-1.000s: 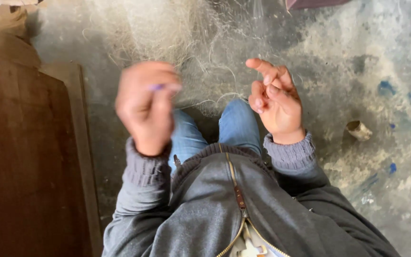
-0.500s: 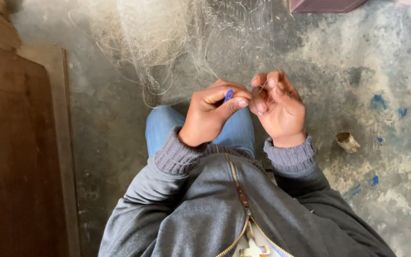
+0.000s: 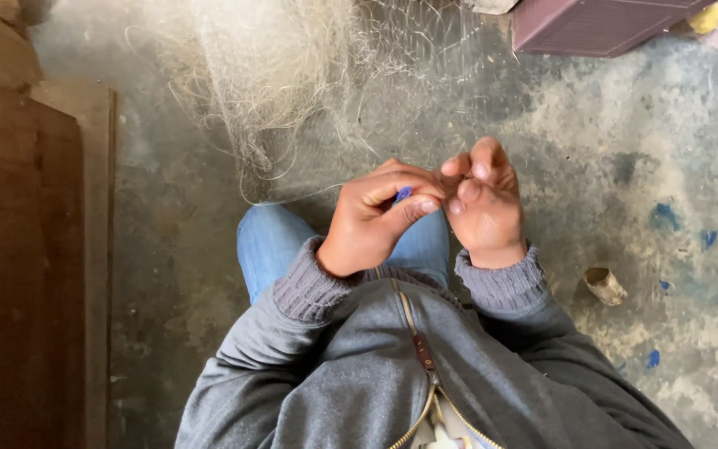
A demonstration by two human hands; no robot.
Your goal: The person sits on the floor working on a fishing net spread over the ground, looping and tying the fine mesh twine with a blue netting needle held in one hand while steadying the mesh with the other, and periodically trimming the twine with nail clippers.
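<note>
The left hand (image 3: 371, 218) is pinching a small blue netting needle (image 3: 402, 194) while the right hand (image 3: 482, 204) is pinching fishing net (image 3: 292, 83) threads, keeping them tight

**A rough net-mending workspace**

The place looked like a bare work shed: a stained concrete floor (image 3: 641, 150) spotted with blue paint, a heap of pale fishing net (image 3: 292, 75) at its far edge, a brown wooden board (image 3: 18, 274) along its left edge.
</note>
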